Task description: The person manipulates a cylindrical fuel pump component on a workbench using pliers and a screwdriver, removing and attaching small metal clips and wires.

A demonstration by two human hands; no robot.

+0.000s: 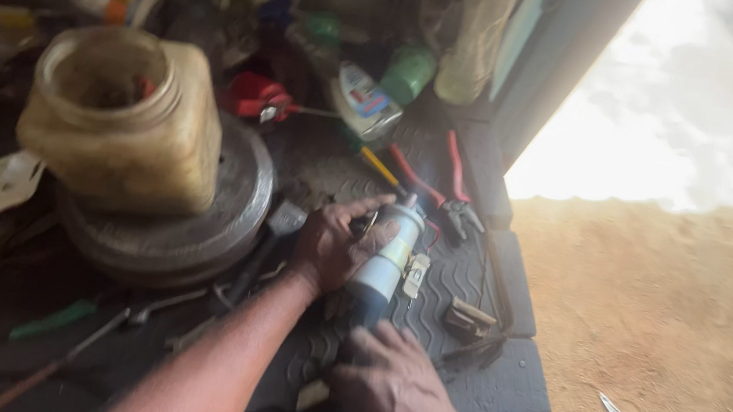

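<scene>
Right hand [396,392] low in frame, closed on the cylinder's [386,258] dark end — left hand [336,245] wraps its middle.
Greasy grip could slip; cylinder might roll onto pliers [447,194] at upper centre.

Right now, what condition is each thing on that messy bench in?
Left hand: wrapped around the cylinder.
Right hand: at the cylinder's lower end.
White cylinder: lying tilted, held.
Plastic jar: lidless, upright on a metal disc.
Red-handled pliers: lying flat, handles spread.
</scene>
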